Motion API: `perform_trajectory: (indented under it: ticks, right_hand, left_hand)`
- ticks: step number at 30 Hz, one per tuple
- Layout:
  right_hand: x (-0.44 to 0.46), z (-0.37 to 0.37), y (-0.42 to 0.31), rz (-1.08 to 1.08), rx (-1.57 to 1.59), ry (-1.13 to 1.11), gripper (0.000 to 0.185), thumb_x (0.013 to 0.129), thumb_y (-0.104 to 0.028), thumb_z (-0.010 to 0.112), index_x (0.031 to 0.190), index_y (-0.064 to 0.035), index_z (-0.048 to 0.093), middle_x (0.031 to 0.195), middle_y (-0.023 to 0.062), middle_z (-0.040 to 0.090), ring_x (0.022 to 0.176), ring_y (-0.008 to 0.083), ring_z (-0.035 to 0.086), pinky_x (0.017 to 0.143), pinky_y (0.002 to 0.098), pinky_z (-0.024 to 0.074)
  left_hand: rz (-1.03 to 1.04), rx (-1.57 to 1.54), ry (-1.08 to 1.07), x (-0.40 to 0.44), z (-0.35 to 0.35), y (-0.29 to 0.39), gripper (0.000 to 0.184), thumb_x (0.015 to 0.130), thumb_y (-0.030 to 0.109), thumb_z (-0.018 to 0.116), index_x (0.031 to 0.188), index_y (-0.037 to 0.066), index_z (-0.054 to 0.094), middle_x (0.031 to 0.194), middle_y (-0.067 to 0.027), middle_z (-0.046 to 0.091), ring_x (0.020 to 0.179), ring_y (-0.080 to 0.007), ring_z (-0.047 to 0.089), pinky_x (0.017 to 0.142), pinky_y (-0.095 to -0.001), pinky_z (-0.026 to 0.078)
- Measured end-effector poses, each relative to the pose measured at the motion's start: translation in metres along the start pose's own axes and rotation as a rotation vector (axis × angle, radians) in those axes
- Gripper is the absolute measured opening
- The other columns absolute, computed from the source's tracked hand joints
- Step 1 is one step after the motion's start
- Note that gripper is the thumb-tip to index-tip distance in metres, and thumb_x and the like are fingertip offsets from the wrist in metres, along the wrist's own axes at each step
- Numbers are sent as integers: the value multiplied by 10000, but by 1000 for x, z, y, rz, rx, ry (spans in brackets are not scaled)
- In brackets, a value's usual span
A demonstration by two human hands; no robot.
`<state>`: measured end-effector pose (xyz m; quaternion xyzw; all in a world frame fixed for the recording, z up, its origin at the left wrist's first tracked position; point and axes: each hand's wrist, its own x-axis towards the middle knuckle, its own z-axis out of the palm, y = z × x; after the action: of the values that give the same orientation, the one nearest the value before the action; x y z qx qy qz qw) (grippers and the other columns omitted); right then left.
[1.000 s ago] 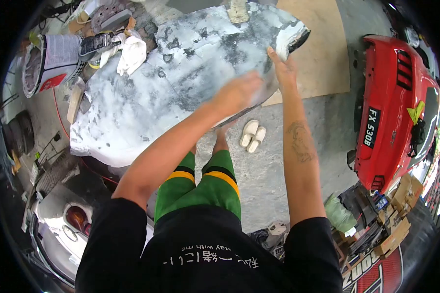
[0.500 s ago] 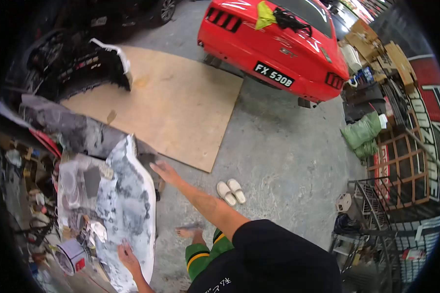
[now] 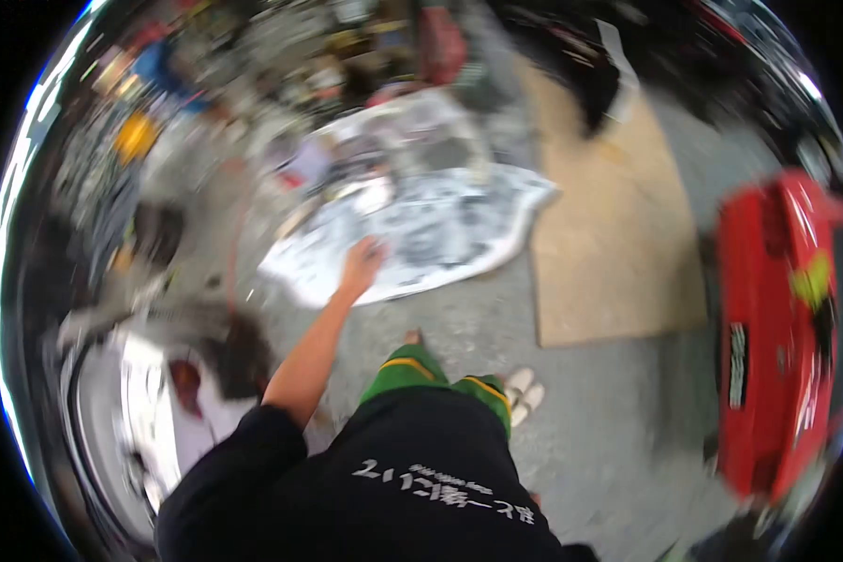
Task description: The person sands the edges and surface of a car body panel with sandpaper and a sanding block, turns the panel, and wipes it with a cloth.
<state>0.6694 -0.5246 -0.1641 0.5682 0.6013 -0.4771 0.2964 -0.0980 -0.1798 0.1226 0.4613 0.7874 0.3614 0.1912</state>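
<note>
A large curved panel (image 3: 440,225), patchy white and grey, lies across the upper middle, in front of my body. Over its near left part is my left hand (image 3: 361,266), at or just above the surface. The fingers look bent, with a small dark thing near the fingertips, but blur hides what it is. A white crumpled cloth (image 3: 375,194) lies on the panel's far edge, beyond my left hand. My right hand is out of view; only the dark right sleeve shows at the bottom edge.
A wooden board (image 3: 618,225) lies on the floor right of the panel. A red car (image 3: 777,337) stands at the far right. Pale slippers (image 3: 523,393) sit by my feet. At lower left is a white car part (image 3: 150,403); clutter fills the upper left.
The view has swung sharply left and is blurred. My right hand, earlier near the panel's right end, has left the view. My left hand remains over the panel's near left part.
</note>
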Motion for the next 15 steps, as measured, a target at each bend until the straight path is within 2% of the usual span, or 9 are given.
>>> perform_trajectory:
  ticks: [2, 4, 6, 7, 8, 9, 10, 12, 15]
  right_hand:
    - [9, -15, -5, -218, -471, 107, 228, 900, -317, 634, 977, -104, 652, 836, 80, 628, 749, 269, 652, 656, 484, 554]
    - [50, -58, -26, -49, -107, 167, 311, 904, -351, 630, 1032, -68, 643, 844, 75, 613, 738, 242, 622, 615, 428, 536]
    - [44, -140, -120, -2, 650, 312, 395, 908, -384, 626, 1087, -33, 634, 852, 71, 598, 726, 214, 591, 574, 372, 519]
    - [36, -170, -175, -72, 829, 399, 437, 910, -401, 624, 1115, -15, 630, 856, 68, 591, 720, 200, 576, 554, 344, 510]
    - [53, -206, -225, 10, 1012, 236, 493, 905, -422, 645, 1159, 0, 617, 896, 64, 600, 781, 175, 578, 609, 339, 520]
    - [61, -231, -280, -34, 1041, 264, 535, 903, -444, 658, 1194, 2, 609, 962, 63, 608, 870, 165, 589, 692, 322, 536]
    - [63, -251, -339, -114, 1122, 280, 513, 944, -404, 622, 1263, -6, 564, 1145, 114, 625, 1033, 234, 617, 822, 398, 526]
    - [89, -264, -410, -458, 1101, 96, 566, 953, -391, 630, 1344, 2, 512, 1249, 140, 590, 1153, 263, 584, 895, 421, 513]
    - [94, -270, -536, -426, 1278, 41, 598, 961, -339, 647, 1409, 0, 440, 1332, 149, 551, 1270, 279, 505, 990, 459, 464]
  left_hand:
    - [65, -19, 110, -13, -35, 20, 277, 927, 260, 655, 959, -11, 603, 724, -166, 583, 646, -217, 514, 627, -385, 428]
    - [45, -54, 208, -5, -50, -7, 250, 915, 231, 680, 914, -13, 624, 736, -174, 601, 636, -236, 497, 604, -373, 427]
    - [-94, -32, 184, 7, -82, -16, 260, 908, 235, 682, 910, -19, 628, 701, -166, 598, 618, -235, 506, 606, -377, 431]
    - [-65, -114, 286, 19, -89, -32, 274, 891, 241, 695, 884, -27, 637, 657, -148, 588, 602, -206, 502, 595, -371, 423]
    - [-69, -122, 284, 34, -96, -53, 274, 891, 241, 695, 884, -27, 637, 657, -148, 588, 602, -206, 502, 595, -371, 423]
    - [-96, -107, 258, 52, -104, -76, 283, 886, 248, 696, 862, -28, 638, 651, -142, 589, 605, -190, 502, 594, -372, 421]
    - [-123, -94, 231, 72, -108, -101, 292, 881, 255, 696, 841, -29, 639, 645, -136, 590, 608, -175, 502, 594, -373, 419]
    - [-233, -213, 206, 100, -104, -134, 290, 878, 247, 685, 836, -37, 645, 669, -121, 613, 615, -157, 502, 591, -379, 414]
    - [-208, -336, 81, 146, -84, -138, 293, 904, 271, 677, 949, -17, 711, 731, -62, 667, 646, -119, 561, 608, -320, 446]
